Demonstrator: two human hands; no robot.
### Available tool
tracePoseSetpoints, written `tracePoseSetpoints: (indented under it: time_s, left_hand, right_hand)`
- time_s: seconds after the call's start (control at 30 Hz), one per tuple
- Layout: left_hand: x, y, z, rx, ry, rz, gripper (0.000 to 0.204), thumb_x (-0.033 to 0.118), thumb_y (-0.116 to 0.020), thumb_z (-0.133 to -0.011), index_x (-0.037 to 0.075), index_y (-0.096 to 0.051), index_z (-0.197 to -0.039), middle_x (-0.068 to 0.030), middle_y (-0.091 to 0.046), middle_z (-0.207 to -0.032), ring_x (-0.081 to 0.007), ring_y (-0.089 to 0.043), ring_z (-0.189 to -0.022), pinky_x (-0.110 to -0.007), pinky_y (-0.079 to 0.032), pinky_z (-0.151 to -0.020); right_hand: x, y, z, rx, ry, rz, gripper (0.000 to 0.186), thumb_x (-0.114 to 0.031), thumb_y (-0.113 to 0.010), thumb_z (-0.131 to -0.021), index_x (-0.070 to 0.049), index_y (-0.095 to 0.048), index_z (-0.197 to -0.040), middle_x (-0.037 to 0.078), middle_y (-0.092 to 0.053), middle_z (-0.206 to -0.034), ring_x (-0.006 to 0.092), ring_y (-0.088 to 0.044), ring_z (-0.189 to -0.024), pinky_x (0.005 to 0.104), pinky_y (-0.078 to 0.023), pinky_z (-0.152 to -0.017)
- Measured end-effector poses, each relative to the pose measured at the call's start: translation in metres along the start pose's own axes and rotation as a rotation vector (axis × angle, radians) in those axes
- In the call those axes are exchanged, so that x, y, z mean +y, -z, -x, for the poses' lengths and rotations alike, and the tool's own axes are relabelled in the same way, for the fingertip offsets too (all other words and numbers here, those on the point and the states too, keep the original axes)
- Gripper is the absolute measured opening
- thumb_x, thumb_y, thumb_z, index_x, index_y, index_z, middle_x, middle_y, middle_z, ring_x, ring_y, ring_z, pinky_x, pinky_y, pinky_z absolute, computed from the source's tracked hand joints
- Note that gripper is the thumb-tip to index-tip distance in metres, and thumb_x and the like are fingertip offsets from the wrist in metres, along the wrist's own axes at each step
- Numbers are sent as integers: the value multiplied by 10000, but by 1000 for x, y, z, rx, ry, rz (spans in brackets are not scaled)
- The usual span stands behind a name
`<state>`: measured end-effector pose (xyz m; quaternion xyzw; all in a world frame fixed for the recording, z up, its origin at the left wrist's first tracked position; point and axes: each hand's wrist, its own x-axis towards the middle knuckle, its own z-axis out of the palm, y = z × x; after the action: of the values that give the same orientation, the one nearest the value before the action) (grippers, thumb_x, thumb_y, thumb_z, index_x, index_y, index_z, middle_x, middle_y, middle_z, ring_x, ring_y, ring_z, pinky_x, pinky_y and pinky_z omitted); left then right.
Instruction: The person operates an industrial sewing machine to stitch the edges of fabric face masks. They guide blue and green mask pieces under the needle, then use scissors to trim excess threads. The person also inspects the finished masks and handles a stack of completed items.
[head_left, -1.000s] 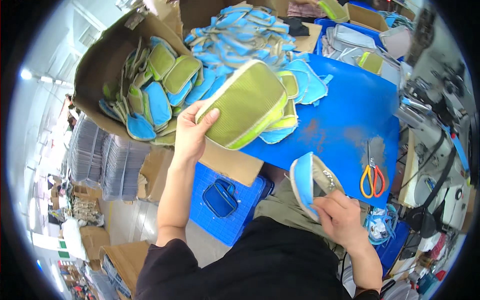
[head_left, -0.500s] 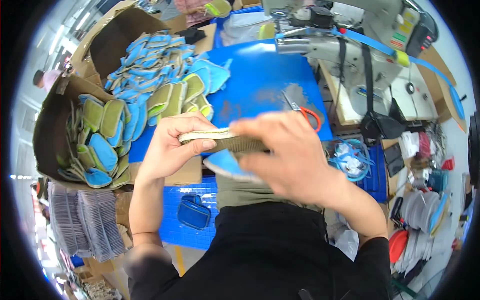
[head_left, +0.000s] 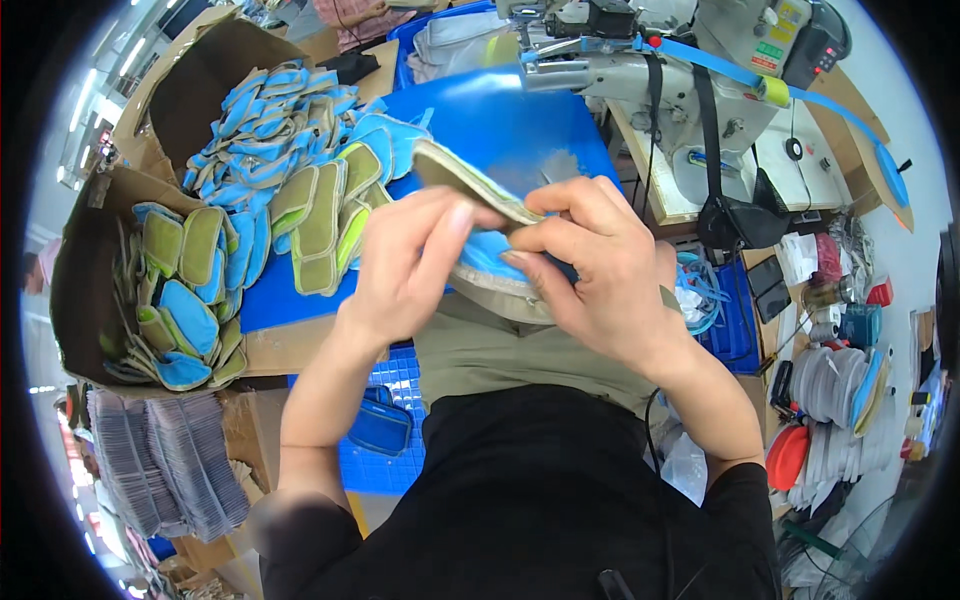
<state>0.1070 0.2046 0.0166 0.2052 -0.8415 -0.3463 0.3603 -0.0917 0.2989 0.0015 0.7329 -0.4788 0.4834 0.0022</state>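
Note:
An olive-and-blue padded fabric piece with pale edging is held up in front of my waist, spread apart so that blue shows below its olive flap. My right hand pinches its right edge between thumb and fingers. My left hand is closed on the piece's left side, its fingertips partly hidden by the fabric and slightly blurred. Similar olive pieces lie beyond my left hand on the blue tabletop.
A heap of blue-and-grey pieces lies at the far left, beside a cardboard box holding more pieces. A sewing machine stands far right, near a blue basket. Grey stacks stand at lower left. Another person is at the back.
The fabric piece has gone from lying nearly level to tilted and spread apart. My right hand, blurred before, now pinches its edge. My left hand has moved right and inward.

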Motion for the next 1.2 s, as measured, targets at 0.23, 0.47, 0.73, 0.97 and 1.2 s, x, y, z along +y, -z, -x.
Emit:
tracePoseSetpoints:
  time_s: [0.23,0.47,0.73,0.97,1.2]
  left_hand:
    - [-110,-13,-36,-475,569,524,426,321,-523,-1046,-27,-741,-1161,-126,-729,-1137,-197,-659,-1066,-339,-488,-958]
    - [-117,-13,-64,-511,723,372,156,152,-790,-899,35,-687,-903,29,-665,-806,-23,-564,-748,-209,-433,-648]
    - [-88,4,-87,-432,338,-272,174,84,-853,-778,12,-707,-838,-16,-633,-791,-101,-547,-723,-262,-421,-655]
    - [-83,-1,-97,-354,-69,-421,139,79,-845,-769,21,-722,-800,-119,-715,-1137,-211,-648,-1073,-323,-485,-901]
    - [-92,6,-94,-474,236,-166,113,20,-806,-817,-10,-700,-844,-169,-731,-1062,-183,-676,-958,-310,-514,-862]
  right_hand:
    - [53,-18,5,-58,-187,-29,154,-48,-828,-750,-46,-735,-873,102,-663,-1032,294,-618,-898,374,-492,-740]
    - [102,-41,21,-55,-424,-147,103,-110,-804,-792,-42,-745,-842,110,-690,-1023,310,-650,-902,402,-505,-753]
    - [116,-57,18,-83,-505,-317,111,-132,-792,-805,-41,-732,-824,105,-677,-978,323,-643,-907,422,-492,-757]
    - [116,-59,21,-14,-470,-360,102,-133,-793,-800,-54,-739,-834,91,-674,-966,311,-635,-906,417,-494,-769]
    - [119,-53,23,-3,-449,-391,119,-157,-802,-804,-56,-747,-833,87,-685,-975,283,-639,-900,404,-493,-766]
